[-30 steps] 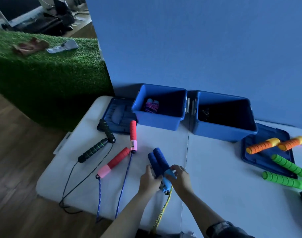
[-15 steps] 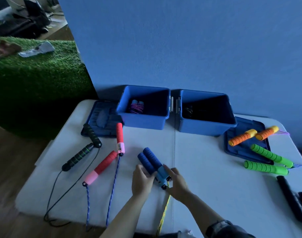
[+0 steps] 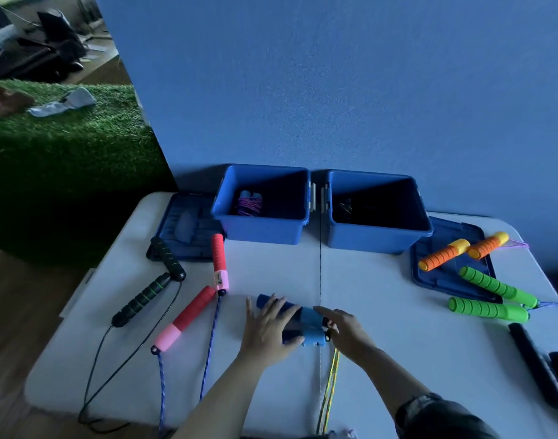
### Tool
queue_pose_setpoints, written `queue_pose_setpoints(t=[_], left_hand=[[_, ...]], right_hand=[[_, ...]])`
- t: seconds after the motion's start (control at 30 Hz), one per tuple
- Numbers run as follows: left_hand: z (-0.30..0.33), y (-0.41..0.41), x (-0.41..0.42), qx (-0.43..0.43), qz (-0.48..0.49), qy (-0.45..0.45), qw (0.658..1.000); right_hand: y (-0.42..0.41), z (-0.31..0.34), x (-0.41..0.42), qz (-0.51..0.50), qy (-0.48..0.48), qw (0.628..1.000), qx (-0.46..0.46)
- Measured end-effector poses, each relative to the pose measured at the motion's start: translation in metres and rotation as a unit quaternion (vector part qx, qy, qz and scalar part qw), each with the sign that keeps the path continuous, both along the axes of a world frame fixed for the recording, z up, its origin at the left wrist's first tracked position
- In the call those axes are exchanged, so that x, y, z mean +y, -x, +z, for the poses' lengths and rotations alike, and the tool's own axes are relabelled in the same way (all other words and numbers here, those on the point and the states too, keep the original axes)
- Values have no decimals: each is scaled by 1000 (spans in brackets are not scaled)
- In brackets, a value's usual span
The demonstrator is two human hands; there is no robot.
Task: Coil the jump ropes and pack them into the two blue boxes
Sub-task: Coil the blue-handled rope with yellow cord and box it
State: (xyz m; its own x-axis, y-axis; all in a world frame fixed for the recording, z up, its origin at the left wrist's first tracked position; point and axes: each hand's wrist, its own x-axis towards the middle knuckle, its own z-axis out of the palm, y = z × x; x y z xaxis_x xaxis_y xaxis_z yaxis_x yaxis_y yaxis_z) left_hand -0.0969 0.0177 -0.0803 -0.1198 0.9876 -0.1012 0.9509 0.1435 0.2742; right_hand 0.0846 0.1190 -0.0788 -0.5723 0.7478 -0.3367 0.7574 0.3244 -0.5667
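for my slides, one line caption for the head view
Both hands press blue jump-rope handles together on the table.

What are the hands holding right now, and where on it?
The pair of blue handles: left hand lies flat over their foam grips, right hand fingers touch the rope-end caps.

On the white surface [image 3: 382, 312], the left hand [image 3: 266, 332] lies flat with straight fingers over the two blue handles [image 3: 298, 323], while the right hand [image 3: 347, 332] touches their capped ends. A yellow rope [image 3: 330, 388] trails toward the near edge. Two blue boxes [image 3: 261, 228] stand open behind.
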Motion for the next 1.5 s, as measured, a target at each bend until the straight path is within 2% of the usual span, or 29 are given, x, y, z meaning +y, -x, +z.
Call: queue_pose_setpoints(t=[0.17,0.4,0.67,0.83,1.0,1.13,1.23,1.4,1.5], left_hand=[[-4,1,3,20,-14,-12,1000],[6,3,10,85,-28,22,996],[-3,4,4,51,-84,36,994],[-3,-10,-1,20,-72,41,996],[0,-25,-3,8,-68,87,994],[10,-33,-3,-43,-107,103,988],[23,-37,1,-84,-108,98,986],[59,-52,18,-189,-34,62,980],[88,-59,28,-280,25,34,959]], right_hand=[[-2,-1,-4,-55,18,998,-14],[-3,0,2,-43,11,999,-10],[-2,1,13,-157,101,978,90],[-3,7,19,-170,111,972,119],[-16,5,19,-163,104,975,111],[-31,8,14,-179,90,974,103],[-39,18,19,-153,64,981,104],[-33,59,58,-95,-49,986,125],[-23,90,76,-85,-86,978,170]])
